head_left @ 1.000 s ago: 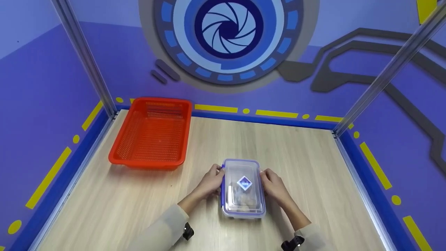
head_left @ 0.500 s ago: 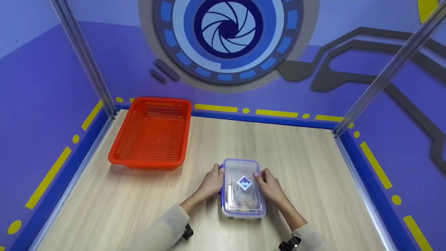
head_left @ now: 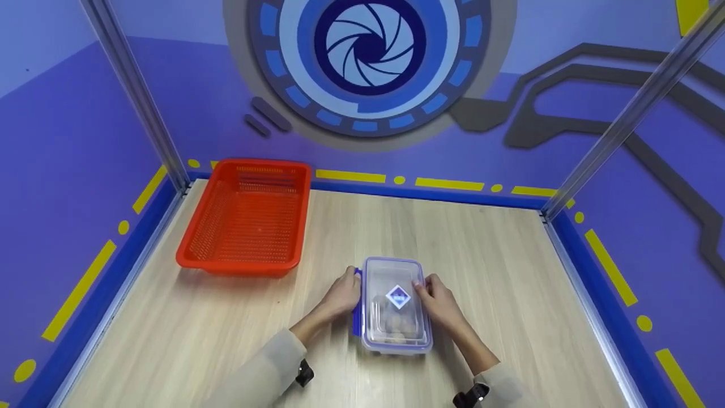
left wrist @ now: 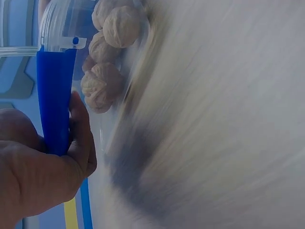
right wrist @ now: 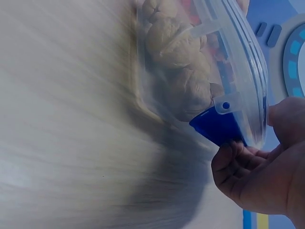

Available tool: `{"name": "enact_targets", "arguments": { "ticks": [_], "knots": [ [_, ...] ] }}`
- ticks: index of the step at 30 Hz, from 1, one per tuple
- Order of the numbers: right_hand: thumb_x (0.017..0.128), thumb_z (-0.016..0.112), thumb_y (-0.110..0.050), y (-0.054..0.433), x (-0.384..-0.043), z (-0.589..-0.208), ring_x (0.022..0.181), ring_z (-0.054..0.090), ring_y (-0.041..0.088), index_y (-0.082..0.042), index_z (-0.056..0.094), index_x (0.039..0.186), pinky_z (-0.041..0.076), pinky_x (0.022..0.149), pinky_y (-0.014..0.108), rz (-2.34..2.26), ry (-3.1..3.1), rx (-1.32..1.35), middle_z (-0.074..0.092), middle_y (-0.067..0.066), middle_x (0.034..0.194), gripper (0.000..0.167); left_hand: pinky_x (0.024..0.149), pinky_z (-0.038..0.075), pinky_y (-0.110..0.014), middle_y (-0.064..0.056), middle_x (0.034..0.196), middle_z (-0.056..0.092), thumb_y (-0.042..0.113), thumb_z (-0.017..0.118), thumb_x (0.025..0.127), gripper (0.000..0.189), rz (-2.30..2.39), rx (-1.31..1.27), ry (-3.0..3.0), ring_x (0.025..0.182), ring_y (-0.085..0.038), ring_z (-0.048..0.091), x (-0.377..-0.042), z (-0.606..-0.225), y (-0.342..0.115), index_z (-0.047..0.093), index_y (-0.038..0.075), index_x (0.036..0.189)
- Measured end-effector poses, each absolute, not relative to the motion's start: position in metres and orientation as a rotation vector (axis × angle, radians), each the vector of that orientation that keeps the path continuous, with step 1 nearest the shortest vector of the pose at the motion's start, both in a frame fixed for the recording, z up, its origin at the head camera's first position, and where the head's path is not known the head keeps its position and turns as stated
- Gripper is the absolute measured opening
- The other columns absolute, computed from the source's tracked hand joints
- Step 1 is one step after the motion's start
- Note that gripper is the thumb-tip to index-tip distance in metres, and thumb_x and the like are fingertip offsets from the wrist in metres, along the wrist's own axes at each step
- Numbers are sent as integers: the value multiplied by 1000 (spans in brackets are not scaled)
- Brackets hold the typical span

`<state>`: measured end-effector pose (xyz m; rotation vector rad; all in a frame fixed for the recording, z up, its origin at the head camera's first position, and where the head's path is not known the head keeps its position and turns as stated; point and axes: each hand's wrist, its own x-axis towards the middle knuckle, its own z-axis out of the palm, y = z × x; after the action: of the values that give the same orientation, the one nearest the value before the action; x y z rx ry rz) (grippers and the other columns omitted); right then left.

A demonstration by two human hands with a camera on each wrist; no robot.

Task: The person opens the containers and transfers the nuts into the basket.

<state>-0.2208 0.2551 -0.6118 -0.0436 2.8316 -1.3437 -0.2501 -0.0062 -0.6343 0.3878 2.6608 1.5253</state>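
Note:
A clear plastic food container (head_left: 391, 328) with a lilac-rimmed lid and a diamond-shaped label stands upright on the table, with several walnuts (left wrist: 121, 26) inside. At its left side, my left hand (head_left: 343, 292) pinches the blue latch (left wrist: 56, 100), which sticks out from the lid's edge. My right hand (head_left: 440, 303) grips the opposite side. Its thumb lies on top of the lid, and its curled fingertips (right wrist: 224, 155) touch the lower edge of the right latch (right wrist: 217, 125), which angles away from the wall.
An orange-red perforated basket (head_left: 243, 226) stands at the table's back left, with nothing visible in it. Blue printed walls (head_left: 396, 153) and metal posts (head_left: 617, 136) enclose the wooden tabletop (head_left: 481, 243) at the back and sides.
The left latch has swung outward from the container's side, with my left hand drawn slightly left. My right thumb has moved from the container's edge onto the lid. The basket has stayed put.

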Motion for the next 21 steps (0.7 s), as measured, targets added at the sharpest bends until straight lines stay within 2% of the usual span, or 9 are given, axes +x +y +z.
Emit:
{"name": "enact_targets", "arguments": {
  "ticks": [3, 5, 7, 13, 17, 21],
  "knots": [
    [109, 60, -29, 256, -221, -612, 72, 48, 16, -4, 55, 106, 40, 62, 30, -1330, 2823, -20, 51, 1, 82, 26, 86, 54, -52, -18, 100, 63, 24, 35, 114, 30, 1571, 347, 2571, 92, -30, 61, -251, -638, -10, 53, 0, 119],
    [109, 60, -30, 256, -221, -612, 72, 49, 16, -4, 55, 107, 41, 62, 30, -1351, 2797, -4, 52, 2, 82, 27, 93, 52, -52, -18, 106, 63, 22, 37, 114, 29, 1621, 277, 2452, 99, -31, 60, -246, -624, -13, 54, 0, 123],
    [109, 60, -31, 256, -221, -611, 73, 49, 16, -4, 55, 108, 41, 62, 30, -1367, 2783, 12, 52, 2, 83, 28, 93, 51, -47, -15, 108, 61, 22, 36, 115, 31, 1662, 238, 2368, 101, -28, 58, -246, -625, -15, 55, 2, 127],
    [109, 60, -34, 255, -221, -610, 73, 49, 16, -4, 54, 107, 41, 61, 29, -1400, 2750, 25, 52, 2, 83, 30, 72, 48, -30, -8, 98, 55, 19, 36, 115, 29, 1764, 134, 2199, 84, -18, 55, -245, -628, -19, 53, 1, 128],
    [109, 61, -33, 256, -222, -610, 73, 49, 16, -5, 54, 107, 42, 61, 29, -1406, 2748, 30, 52, 2, 83, 29, 64, 46, -27, -7, 95, 54, 16, 37, 114, 25, 1793, 126, 2187, 78, -16, 54, -247, -628, -19, 51, 0, 126],
    [109, 62, -31, 257, -223, -612, 72, 49, 16, -5, 55, 106, 41, 61, 28, -1409, 2743, 42, 53, 2, 83, 27, 58, 49, -28, -9, 99, 58, 14, 38, 114, 25, 1801, 128, 2169, 75, -17, 57, -248, -629, -19, 49, -2, 129]
  ]
}}
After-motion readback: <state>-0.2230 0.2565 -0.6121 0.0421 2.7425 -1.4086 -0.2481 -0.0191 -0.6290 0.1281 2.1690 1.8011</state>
